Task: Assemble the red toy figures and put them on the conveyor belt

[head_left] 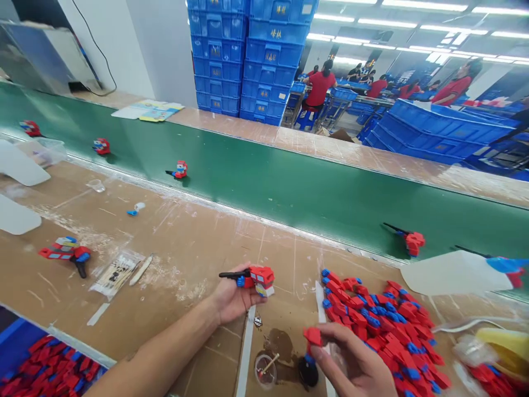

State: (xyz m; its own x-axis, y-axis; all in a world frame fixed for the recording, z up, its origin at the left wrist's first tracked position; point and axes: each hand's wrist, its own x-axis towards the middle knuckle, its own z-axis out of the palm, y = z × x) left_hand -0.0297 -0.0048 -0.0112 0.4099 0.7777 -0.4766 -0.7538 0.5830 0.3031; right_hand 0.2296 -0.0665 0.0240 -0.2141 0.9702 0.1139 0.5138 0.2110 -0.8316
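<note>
My left hand (235,295) grips a red and blue toy robot (257,280) with a black barrel-like arm pointing left. My right hand (351,361) pinches a small red plastic part (312,336) with blue below it, between thumb and finger. The two hands are apart. Beside my right hand lies a heap of red and blue plastic parts (380,331). Further left on the brown cardboard-covered bench (185,264), a similar toy (66,251) lies on its side. A small cup (264,370) with a stick in it stands below my left hand.
A green conveyor belt (289,187) runs behind the bench, carrying several toys. A blue bin of red parts (45,364) sits at the bottom left. Stacked blue crates (248,55) stand beyond the belt. Co-workers in red shirts (318,88) sit further back.
</note>
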